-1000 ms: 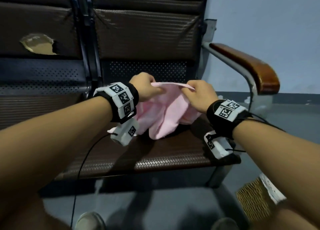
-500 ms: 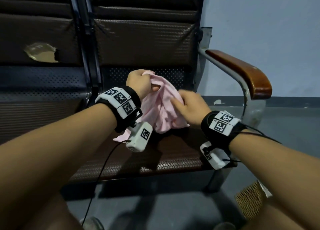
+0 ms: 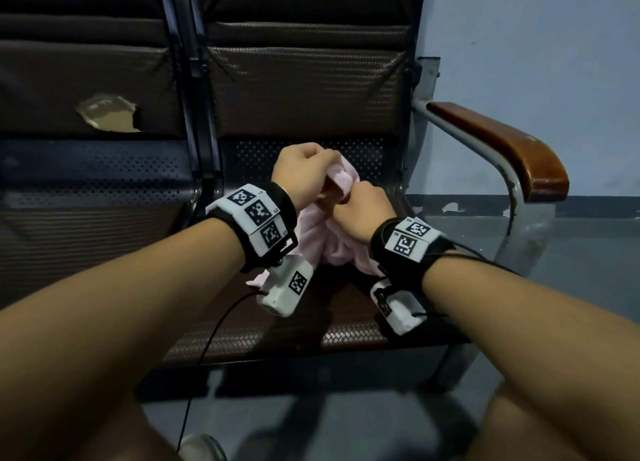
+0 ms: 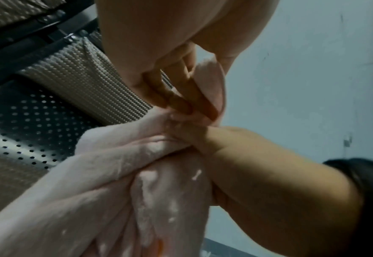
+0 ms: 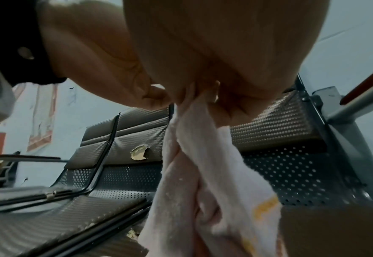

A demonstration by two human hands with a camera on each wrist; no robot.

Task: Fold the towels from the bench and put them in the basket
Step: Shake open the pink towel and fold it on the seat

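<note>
Seat front (image 3: pixel 277 336) bare; armrest (image 3: pixel 502 148) blocks right; backrest (image 3: pixel 304 89) behind.

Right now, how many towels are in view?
1. A pink towel is held up over the bench seat, gripped near its top by the left hand and right hand. Others may lie hidden behind the arms.

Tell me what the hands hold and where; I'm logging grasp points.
Both hold one pink towel: the left hand and the right hand pinch its bunched top edge close together, the rest hanging toward the bench seat.
</note>
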